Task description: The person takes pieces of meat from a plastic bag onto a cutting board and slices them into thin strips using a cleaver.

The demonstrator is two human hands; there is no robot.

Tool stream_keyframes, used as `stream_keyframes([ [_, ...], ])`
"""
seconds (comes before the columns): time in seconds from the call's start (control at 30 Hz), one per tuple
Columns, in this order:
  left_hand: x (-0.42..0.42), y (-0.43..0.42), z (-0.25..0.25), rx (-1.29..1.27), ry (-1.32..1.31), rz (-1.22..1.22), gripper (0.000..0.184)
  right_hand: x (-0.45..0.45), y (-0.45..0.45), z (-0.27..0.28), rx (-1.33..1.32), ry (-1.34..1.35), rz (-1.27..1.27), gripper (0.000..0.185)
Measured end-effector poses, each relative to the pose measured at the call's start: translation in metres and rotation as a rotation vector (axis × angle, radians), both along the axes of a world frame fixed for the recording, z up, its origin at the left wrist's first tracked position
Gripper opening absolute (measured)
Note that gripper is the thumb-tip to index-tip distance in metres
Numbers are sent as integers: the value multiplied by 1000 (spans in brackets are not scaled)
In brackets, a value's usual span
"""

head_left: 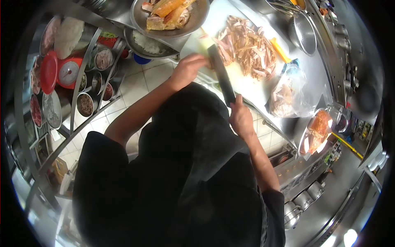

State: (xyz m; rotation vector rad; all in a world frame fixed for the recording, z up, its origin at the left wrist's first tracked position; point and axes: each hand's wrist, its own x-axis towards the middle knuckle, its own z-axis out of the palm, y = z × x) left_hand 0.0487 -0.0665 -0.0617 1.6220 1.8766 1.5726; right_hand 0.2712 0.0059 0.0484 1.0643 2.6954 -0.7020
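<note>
My right hand (241, 117) is wrapped round the handle of a broad, dark-bladed knife (221, 74). The blade points away from me, along the near left part of the white cutting board (257, 88). Left of the blade is my left hand (187, 72), fingers curled in towards the board's edge. What those fingers hold is blurred and partly hidden; a pale yellowish piece (205, 41) lies just beyond them at the blade's far end. To the right of the knife spreads a heap of sliced meat strips (251, 49), pinkish and brown.
A metal bowl (135, 18) of larger yellow-skinned meat pieces stands at the far left. Near it is a pan of white shreds (148, 44). A plastic bag of meat (284, 96) and a tray with browned meat (319, 129) lie to the right. Shelves with a red scale (69, 73) stand left.
</note>
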Motion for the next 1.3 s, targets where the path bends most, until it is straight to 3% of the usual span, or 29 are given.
stream_keyframes([
  [0.13, 2, 0, 3, -32, 11, 1, 23, -3, 9, 29, 62, -79, 20, 25],
  [0.2, 2, 3, -2, -5, -57, 76, 20, -3, -1, 36, 78, 116, -72, 23],
  [0.33, 7, 3, 7, -22, -75, 115, 17, 2, 3, -1, 29, -37, 12, 22],
  [0.47, 5, 3, -3, -27, -28, 101, 20, 0, 7, 28, 36, -35, -25, 25],
  [0.5, 7, 2, -3, -20, -44, 119, 19, 6, 4, 27, 82, 82, -19, 27],
  [0.6, 14, -7, 0, -47, -139, 179, 18, 11, -2, 12, 51, 100, -32, 28],
  [0.67, 21, -10, 2, -50, -92, 174, 18, 16, 5, -19, 15, -3, 54, 27],
  [0.73, 19, -7, 1, -48, -37, 182, 18, 1, 7, 7, 7, -72, 32, 22],
  [0.93, 28, -14, -1, -43, -122, 258, 18, 18, -1, 11, 54, 161, 29, 32],
  [1.0, 30, -21, -5, -34, -118, 253, 18, 14, 3, -7, 9, -37, 92, 34],
  [1.07, 33, -20, -3, -27, -94, 275, 18, 14, 11, -7, 9, -64, 103, 32],
  [1.13, 41, -20, 10, -90, -109, 236, 17, 5, 25, 10, -80, -88, 69, 30],
  [1.2, 36, 3, 16, -116, -105, 216, 16, 5, 36, 22, 2, -13, 38, 26],
  [1.3, 30, 34, 16, -73, -39, 159, 18, 21, 51, 40, -89, 166, -165, 23],
])
